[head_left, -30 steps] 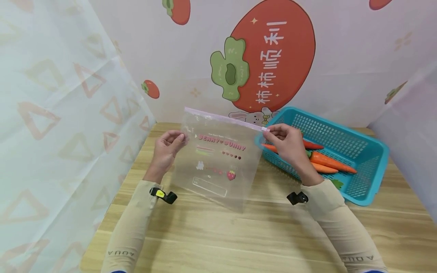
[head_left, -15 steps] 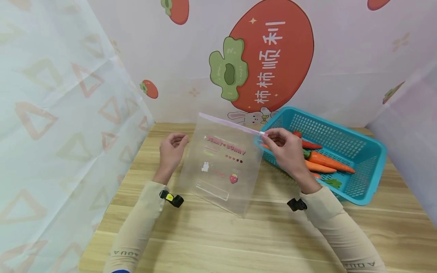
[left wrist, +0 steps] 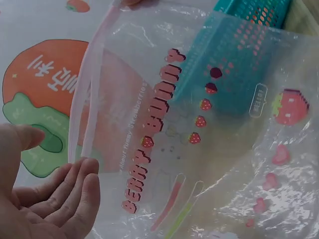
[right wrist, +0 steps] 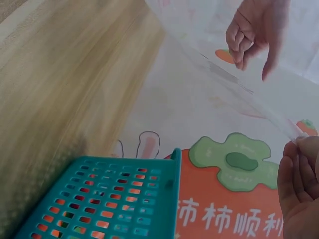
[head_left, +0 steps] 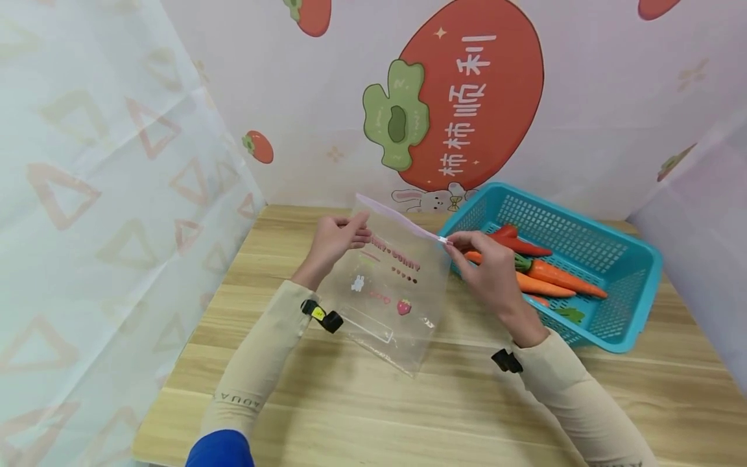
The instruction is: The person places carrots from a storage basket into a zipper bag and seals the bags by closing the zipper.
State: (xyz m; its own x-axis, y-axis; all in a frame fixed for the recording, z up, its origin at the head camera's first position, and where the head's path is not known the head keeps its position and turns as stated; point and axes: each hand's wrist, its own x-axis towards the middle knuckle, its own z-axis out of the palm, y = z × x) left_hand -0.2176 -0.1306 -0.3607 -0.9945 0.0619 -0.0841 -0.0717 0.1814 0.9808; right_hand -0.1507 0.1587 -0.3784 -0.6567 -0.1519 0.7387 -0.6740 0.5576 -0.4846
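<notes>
A clear zip bag (head_left: 403, 285) with pink "Berry Bunny" print and a pink zip strip hangs above the table. My right hand (head_left: 493, 272) pinches its top right corner at the white slider (head_left: 443, 240); the right wrist view shows the same right hand (right wrist: 301, 184) at the strip's end. My left hand (head_left: 335, 246) is by the bag's upper left part, thumb and fingers apart. In the left wrist view, the left hand's fingertips (left wrist: 89, 167) lie close to the zip strip (left wrist: 89, 114); whether they touch it I cannot tell.
On the right of the wooden table (head_left: 350, 415) stands a turquoise perforated basket (head_left: 633, 311). It contains carrots (head_left: 560, 275), red peppers (head_left: 519, 243) and a green leaf (head_left: 570, 314). Printed cloth walls (head_left: 303, 117) rise behind and at both sides.
My left hand has let go of the bag's left edge, then come right, in over the bag. The right hand keeps its pinch and has dipped slightly. The bag's left side has swung rightward.
</notes>
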